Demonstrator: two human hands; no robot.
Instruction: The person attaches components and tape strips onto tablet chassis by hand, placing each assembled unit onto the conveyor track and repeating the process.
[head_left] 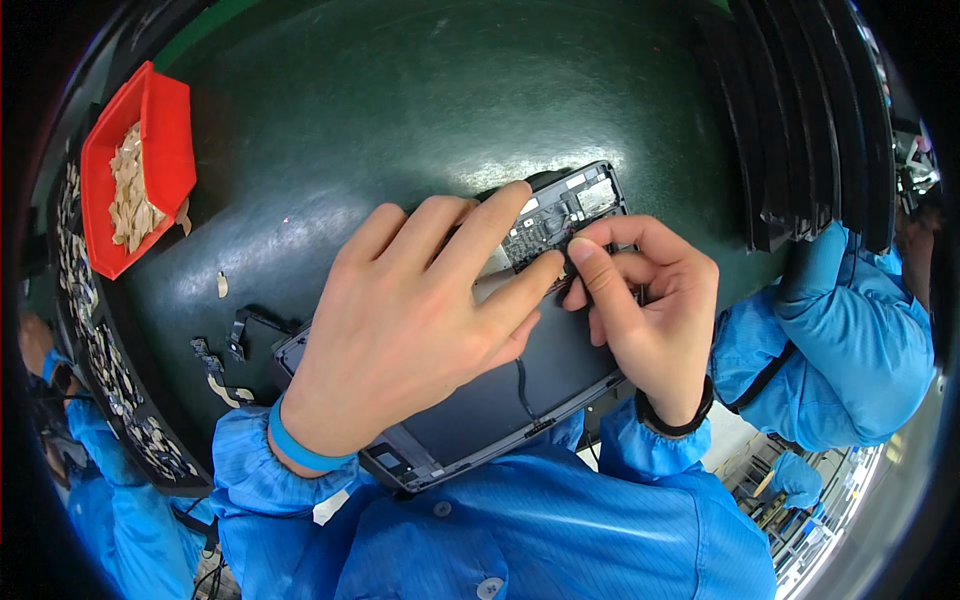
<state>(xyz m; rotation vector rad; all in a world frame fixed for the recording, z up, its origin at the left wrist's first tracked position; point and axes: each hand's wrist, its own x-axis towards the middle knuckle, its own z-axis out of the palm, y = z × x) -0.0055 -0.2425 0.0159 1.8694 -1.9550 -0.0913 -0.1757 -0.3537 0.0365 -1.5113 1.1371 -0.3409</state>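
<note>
An opened flat electronic device (470, 415), likely a tablet, lies slanted in front of me, with a large dark panel in its lower part and a bare circuit board (540, 235) at its far end. My left hand (400, 300) stretches over the device with fingers spread, its index fingertip at the board's near edge. It covers much of the device's left half. Beside that fingertip, my right hand (650, 300) pinches thumb and index finger together over the board's right side. Whatever sits in this pinch is too small or hidden to make out.
Left of the device lie dark flex-cable pieces (250, 328) and a small beige strip (222, 285). A red bin (172, 140) holds beige pieces. A long black tray (160, 385) of small parts curves along the left edge. Black trays (800, 130) and a co-worker's blue sleeve (850, 320) are right.
</note>
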